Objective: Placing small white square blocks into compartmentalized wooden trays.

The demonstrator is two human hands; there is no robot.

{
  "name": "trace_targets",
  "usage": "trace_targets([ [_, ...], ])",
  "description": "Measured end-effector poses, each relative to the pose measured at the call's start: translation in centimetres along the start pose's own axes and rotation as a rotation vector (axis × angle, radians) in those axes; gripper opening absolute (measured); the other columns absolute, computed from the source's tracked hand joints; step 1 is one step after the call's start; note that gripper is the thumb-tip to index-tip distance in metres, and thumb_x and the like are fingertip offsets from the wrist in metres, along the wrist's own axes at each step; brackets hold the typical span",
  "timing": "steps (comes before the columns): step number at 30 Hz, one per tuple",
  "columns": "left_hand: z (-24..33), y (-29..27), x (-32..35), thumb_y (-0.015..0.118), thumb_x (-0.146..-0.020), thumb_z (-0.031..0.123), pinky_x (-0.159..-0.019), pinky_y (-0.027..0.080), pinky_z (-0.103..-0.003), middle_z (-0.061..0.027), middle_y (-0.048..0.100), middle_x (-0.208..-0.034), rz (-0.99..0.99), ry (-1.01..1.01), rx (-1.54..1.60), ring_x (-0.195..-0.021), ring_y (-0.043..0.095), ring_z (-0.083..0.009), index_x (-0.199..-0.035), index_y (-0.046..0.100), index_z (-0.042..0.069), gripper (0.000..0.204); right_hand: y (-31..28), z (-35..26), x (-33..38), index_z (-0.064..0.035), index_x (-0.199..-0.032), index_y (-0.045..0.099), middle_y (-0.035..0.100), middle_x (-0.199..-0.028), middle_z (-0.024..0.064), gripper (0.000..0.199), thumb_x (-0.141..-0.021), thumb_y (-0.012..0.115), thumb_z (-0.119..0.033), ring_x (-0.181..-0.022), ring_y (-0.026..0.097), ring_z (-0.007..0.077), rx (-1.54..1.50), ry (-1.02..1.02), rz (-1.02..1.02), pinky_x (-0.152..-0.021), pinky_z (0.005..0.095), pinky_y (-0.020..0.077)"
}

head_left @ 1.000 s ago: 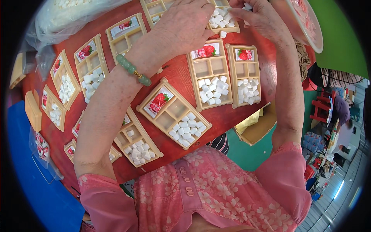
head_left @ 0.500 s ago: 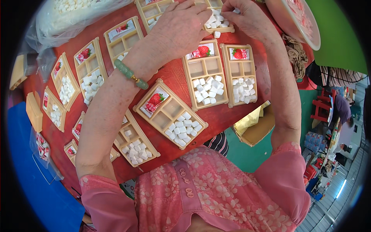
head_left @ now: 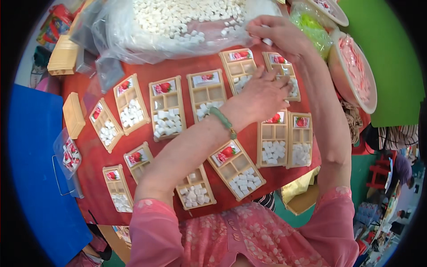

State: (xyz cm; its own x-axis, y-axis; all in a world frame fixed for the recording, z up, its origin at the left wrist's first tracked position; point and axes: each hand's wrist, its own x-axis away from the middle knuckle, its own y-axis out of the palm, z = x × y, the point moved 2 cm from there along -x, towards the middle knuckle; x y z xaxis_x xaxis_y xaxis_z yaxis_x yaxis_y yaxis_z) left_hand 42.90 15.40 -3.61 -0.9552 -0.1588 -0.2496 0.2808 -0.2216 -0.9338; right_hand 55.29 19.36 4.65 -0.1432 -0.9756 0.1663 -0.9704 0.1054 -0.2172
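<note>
No lettering is legible on the strawberry-printed packets (head_left: 163, 87) or elsewhere.

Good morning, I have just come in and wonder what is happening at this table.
A person is working over beige trays spread across a red table. Their right hand holds at least one white cube beside an open plastic bag of similar cubes. Their left hand, fingers spread, is over trays at the upper right; whether it touches them is unclear. Visible trays hold strawberry-printed packets and white cubes, with some compartments bare.
</note>
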Motion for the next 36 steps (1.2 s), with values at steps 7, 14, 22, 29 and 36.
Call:
trace_targets([
  [7, -1.1, -1.3, -0.2, 0.062, -0.097, 0.029, -0.118, 0.035, -0.053, -0.0107, 0.055, -0.149, -0.115, 0.025, -0.011, -0.142, 0.046, -0.0326, -0.142, 0.057, 0.003, 0.052, 3.0, -2.7, -7.1, -0.0005, -0.144, 0.053, 0.053, -0.142, 0.0219, 0.076, -0.097, 0.061, -0.059, -0.119, 0.058, 0.0277, -0.099, -0.157, 0.097, -0.095, 0.0413, 0.0561],
  [14, -2.6, -2.0, 0.6, 0.069, -0.089, 0.016, -0.109, 0.044, -0.047, -0.0096, 0.069, -0.122, 0.270, 0.093, 0.091, -0.125, 0.060, -0.0294, -0.111, 0.067, 0.003, 0.025, -2.9, 0.5, 5.8, -0.0003, -0.099, 0.072, 0.072, -0.092, 0.0065, 0.022, -0.093, 0.072, -0.021, -0.081, 0.066, 0.0212, 0.622, -0.147, 0.028, -0.075, 0.0360, 0.0539],
  [22, -1.8, -1.5, 0.6, 0.069, -0.087, 0.016, -0.100, 0.049, -0.044, -0.0071, 0.071, -0.097, 0.335, 0.083, 0.141, -0.108, 0.065, -0.0273, -0.093, 0.073, 0.006, 0.012, -1.9, 7.0, 13.9, 0.0041, -0.091, 0.067, 0.060, -0.066, 0.0080, 0.021, -0.092, 0.074, -0.016, -0.063, 0.056, 0.0115, 0.790, -0.010, 0.127, -0.060, 0.0318, 0.0466],
  [29, -1.3, -1.5, 0.3, 0.071, -0.086, 0.010, -0.082, 0.054, -0.042, -0.0103, 0.070, -0.097, 0.324, 0.073, 0.134, -0.094, 0.066, -0.0315, -0.094, 0.070, 0.003, 0.011, -0.9, 8.4, 13.7, 0.0036, -0.089, 0.065, 0.059, -0.065, 0.0112, 0.023, -0.089, 0.075, -0.017, -0.061, 0.058, 0.0149, 0.851, -0.066, 0.317, -0.059, 0.0337, 0.0472],
  [36, -1.6, -1.4, -0.3, 0.073, -0.085, 0.014, -0.082, 0.054, -0.043, -0.0127, 0.070, -0.094, 0.374, -0.015, 0.160, -0.091, 0.067, -0.0342, -0.094, 0.069, 0.002, 0.015, -4.5, 8.7, 13.6, -0.0001, -0.098, 0.066, 0.065, -0.086, -0.0026, 0.010, -0.097, 0.068, -0.009, -0.077, 0.057, 0.0040, 0.495, -0.017, 0.259, -0.068, 0.0243, 0.0477],
])
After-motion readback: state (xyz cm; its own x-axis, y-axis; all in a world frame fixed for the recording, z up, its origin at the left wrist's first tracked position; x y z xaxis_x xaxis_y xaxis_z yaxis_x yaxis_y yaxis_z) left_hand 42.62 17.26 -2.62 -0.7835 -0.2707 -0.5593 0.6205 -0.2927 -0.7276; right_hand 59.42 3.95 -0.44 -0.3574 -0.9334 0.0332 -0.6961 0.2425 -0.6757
